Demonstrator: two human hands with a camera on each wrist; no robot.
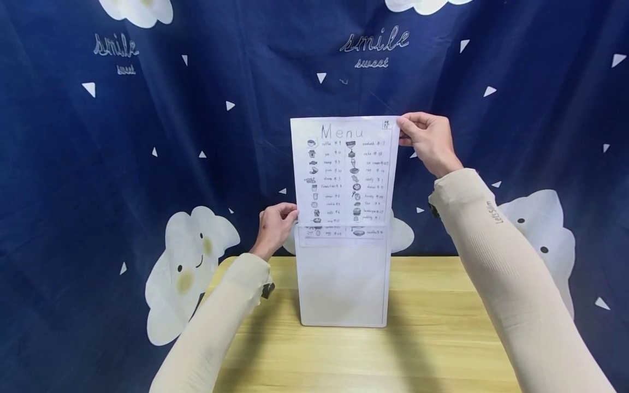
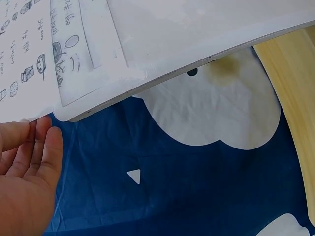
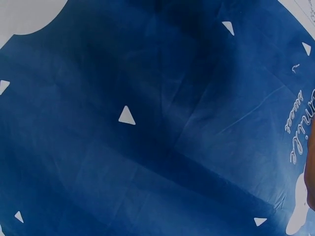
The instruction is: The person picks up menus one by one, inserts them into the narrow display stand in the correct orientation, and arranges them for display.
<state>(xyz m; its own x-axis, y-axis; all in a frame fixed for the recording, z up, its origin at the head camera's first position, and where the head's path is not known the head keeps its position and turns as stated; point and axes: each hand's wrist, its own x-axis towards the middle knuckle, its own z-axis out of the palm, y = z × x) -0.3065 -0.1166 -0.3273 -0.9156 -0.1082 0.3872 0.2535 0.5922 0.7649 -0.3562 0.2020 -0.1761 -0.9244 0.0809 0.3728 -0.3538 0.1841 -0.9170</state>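
A paper menu [image 1: 344,174] with handwritten items and small drawings stands upright in the head view. Its bottom strip sits behind the clear front of a white display stand [image 1: 341,289], while the rest rises above the stand's top edge. My right hand [image 1: 429,139] pinches the menu's top right corner between thumb and fingers. Lower down, my left hand [image 1: 276,226] pinches the menu's left edge, close to the stand's top left corner. The left wrist view shows the left hand's fingertips [image 2: 53,135] right beside that corner. Only a sliver of the right hand [image 3: 310,172] appears in the right wrist view.
The stand rests on a light wooden table [image 1: 432,311]. Behind it hangs a dark blue curtain [image 1: 265,153] printed with white clouds, triangles and lettering. A dark strap shows at each wrist.
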